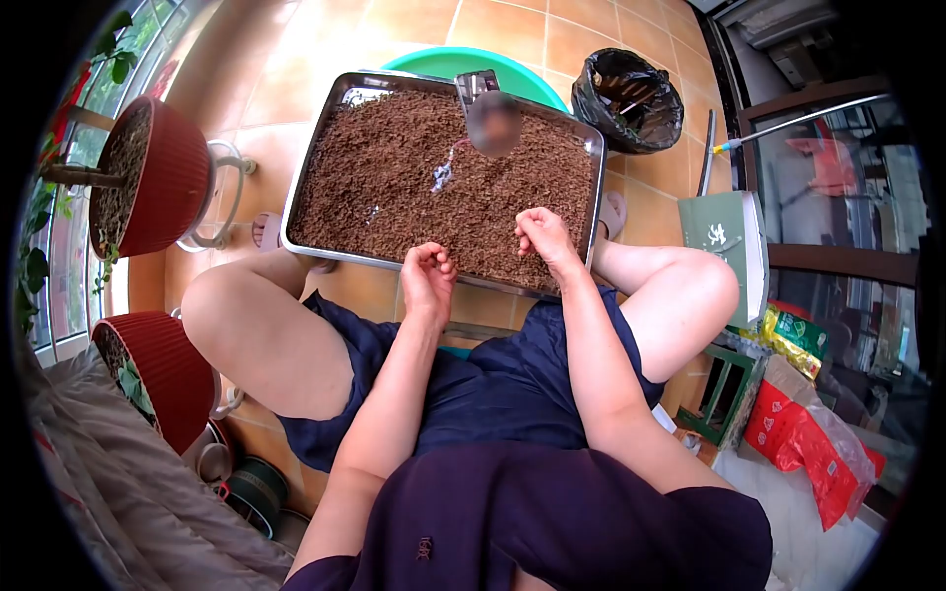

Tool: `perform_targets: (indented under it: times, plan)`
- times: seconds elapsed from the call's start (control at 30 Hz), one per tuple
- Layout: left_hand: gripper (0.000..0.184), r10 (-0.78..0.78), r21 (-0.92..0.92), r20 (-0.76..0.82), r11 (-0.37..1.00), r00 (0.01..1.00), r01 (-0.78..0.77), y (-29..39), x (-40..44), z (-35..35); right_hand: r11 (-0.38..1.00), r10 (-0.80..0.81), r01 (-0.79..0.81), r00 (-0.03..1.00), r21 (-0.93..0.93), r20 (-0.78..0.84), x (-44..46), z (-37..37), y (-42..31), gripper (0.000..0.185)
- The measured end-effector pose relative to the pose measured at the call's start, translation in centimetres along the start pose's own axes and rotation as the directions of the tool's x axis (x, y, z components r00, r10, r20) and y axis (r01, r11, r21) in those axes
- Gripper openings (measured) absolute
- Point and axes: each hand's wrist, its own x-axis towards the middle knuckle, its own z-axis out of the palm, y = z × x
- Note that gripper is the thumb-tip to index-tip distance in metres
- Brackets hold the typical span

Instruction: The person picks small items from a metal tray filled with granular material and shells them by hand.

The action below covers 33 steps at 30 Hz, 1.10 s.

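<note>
A shallow metal tray (293,212) full of loose brown, grainy material (394,148) lies in front of me between my legs. My left hand (430,281) is at the tray's near edge, fingers curled in, and whatever they hold is hidden. Over the near right part of the material is my right hand (545,236), thumb and fingers closed in a pinch; I cannot make out anything in it. Small whitish scraps (441,177) lie on the material near the middle. At the tray's far side is a dark, phone-like device (477,87), beside a round blurred patch.
Behind the tray is a green basin (443,61). A bin lined with a black bag (631,103) stands at the far right. Red plant pots (168,177) line the left. To the right are a green book (714,236), a dark green frame (724,394) and red packaging (808,443).
</note>
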Motion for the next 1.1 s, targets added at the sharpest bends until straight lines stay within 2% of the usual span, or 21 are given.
perform_targets:
  times: [0.1, 0.2, 0.3, 0.4, 0.5, 0.53, 0.63, 0.67, 0.7, 0.73, 0.77, 0.83, 0.87, 0.97, 1.0, 1.1]
  plan:
    - [0.013, -0.007, 0.022, -0.036, 1.0, 0.999, 0.008, -0.1, 0.1, -0.1, 0.98, 0.067, -0.085, 0.992, 0.178, 0.104, -0.3, -0.1, -0.2, 0.015]
    - [0.012, -0.028, 0.035, -0.054, 0.999, 0.998, 0.03, -0.2, 0.1, 0.2, 0.895, 0.154, -0.232, 0.962, 0.382, 0.224, -0.8, -0.2, -1.2, 0.014]
    - [0.012, -0.053, 0.04, -0.029, 0.998, 0.998, 0.054, -0.3, 0.0, 0.6, 0.85, 0.137, -0.268, 0.944, 0.454, 0.3, -1.3, 0.1, -1.6, 0.015]
    - [0.014, -0.072, 0.049, -0.002, 0.996, 0.997, 0.072, -0.3, 0.1, 0.5, 0.829, 0.135, -0.276, 0.943, 0.486, 0.305, -1.6, 0.8, -1.9, 0.015]
    - [0.018, -0.103, 0.091, -0.011, 0.99, 0.995, 0.104, -0.5, 0.2, 0.3, 0.901, 0.102, -0.216, 0.949, 0.377, 0.3, -1.8, 1.5, -2.0, 0.014]
    - [0.02, -0.114, 0.11, -0.019, 0.987, 0.993, 0.116, -0.6, 0.2, 0.3, 0.934, 0.083, -0.156, 0.97, 0.322, 0.229, -2.1, 2.2, -2.0, 0.015]
    - [0.025, -0.159, 0.157, -0.047, 0.974, 0.986, 0.164, -0.9, -0.2, 1.2, 0.993, -0.029, 0.045, 0.99, -0.111, 0.14, -2.6, 4.2, -2.2, 0.016]
    - [0.027, -0.172, 0.122, -0.015, 0.977, 0.985, 0.173, -1.2, 0.0, 0.8, 0.931, -0.306, 0.322, 0.945, -0.173, 0.114, -2.5, 5.6, -0.9, 0.012]
    - [0.029, -0.185, 0.087, 0.017, 0.979, 0.983, 0.183, -1.7, 0.6, -0.2, 0.859, -0.271, 0.306, 0.952, -0.41, 0.142, -3.8, 6.3, -2.1, 0.012]
    - [0.031, -0.197, 0.053, 0.049, 0.98, 0.979, 0.194, -1.9, 0.9, -0.7, 0.727, -0.407, 0.451, 0.89, -0.518, 0.205, -5.1, 7.1, -3.0, 0.013]
    - [0.031, -0.201, 0.015, 0.055, 0.98, 0.978, 0.2, -2.0, 0.9, -0.7, 0.557, -0.518, 0.571, 0.807, -0.604, 0.285, -6.1, 7.9, -3.4, 0.014]
    - [0.031, -0.206, -0.06, 0.067, 0.976, 0.976, 0.21, -1.7, 0.5, 0.0, 0.434, -0.598, 0.651, 0.725, -0.623, 0.342, -6.9, 8.5, -3.3, 0.014]
    - [0.029, -0.171, -0.06, -0.016, 0.984, 0.985, 0.17, -1.5, 0.3, 0.3, 0.475, -0.639, 0.671, 0.708, -0.57, 0.301, -7.0, 8.8, -3.0, 0.014]
    - [0.025, -0.061, -0.048, -0.099, 0.997, 0.993, 0.057, -1.8, 2.2, -2.7, 0.608, -0.49, 0.548, 0.829, -0.575, 0.272, -7.1, 8.2, -3.4, 0.014]
    - [0.022, -0.042, -0.068, -0.183, 0.997, 0.982, 0.03, -1.2, 1.1, -1.0, 0.647, -0.491, 0.534, 0.838, -0.545, 0.239, -7.2, 7.9, -3.7, 0.013]
    - [0.021, -0.043, -0.022, -0.044, 0.999, 0.998, 0.042, -0.9, 1.9, -2.0, 0.685, -0.421, 0.359, 0.905, -0.634, 0.057, -5.8, 6.0, -2.2, 0.012]
